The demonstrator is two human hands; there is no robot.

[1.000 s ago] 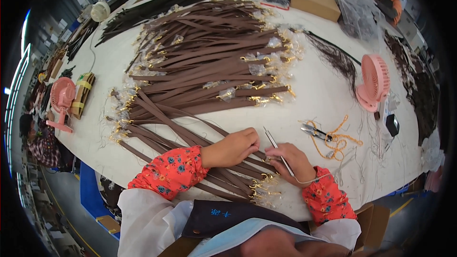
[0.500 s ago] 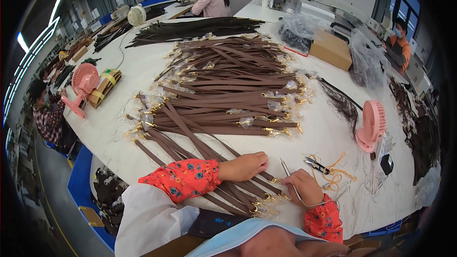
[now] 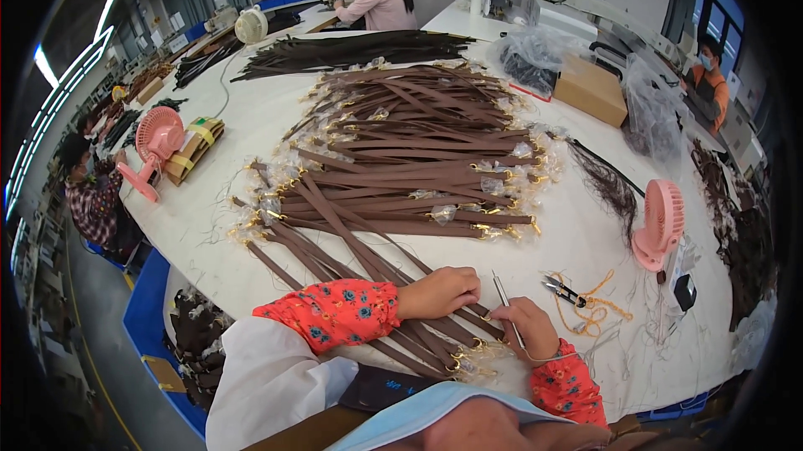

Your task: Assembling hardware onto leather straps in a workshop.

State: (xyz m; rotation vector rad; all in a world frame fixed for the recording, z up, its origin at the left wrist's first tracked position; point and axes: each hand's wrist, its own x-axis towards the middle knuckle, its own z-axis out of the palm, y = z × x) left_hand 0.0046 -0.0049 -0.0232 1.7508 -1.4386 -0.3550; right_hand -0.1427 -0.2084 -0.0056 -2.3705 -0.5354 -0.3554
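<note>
My left hand [image 3: 442, 292] is closed over a brown strap [image 3: 406, 257], which runs in under its fingers and comes out toward my right hand. My right hand [image 3: 530, 331] grips a thin pen-shaped metal tool [image 3: 502, 294], its tip pointing up and away; a thin cord trails from behind that hand. The fingertips of my right hand are close to the strap's gold metal end [image 3: 487, 315]. More brown straps [image 3: 406, 355] lie beneath my left forearm, with gold hooks and clear plastic bits at their ends. Black-handled thread snips [image 3: 564, 291] lie right of my right hand.
A large pile of brown straps [image 3: 401, 150] covers the table's middle, darker strips [image 3: 351, 51] behind it. Pink fans stand left [image 3: 159, 135] and right [image 3: 659, 219]. An orange cord [image 3: 598, 309] lies beside the snips. A cardboard box [image 3: 590, 90] sits far right. Other people work nearby.
The whole view has shifted slightly, so things sit a little further right. Both hands keep nearly the same pose over the strap, and the tool stays in my right hand.
</note>
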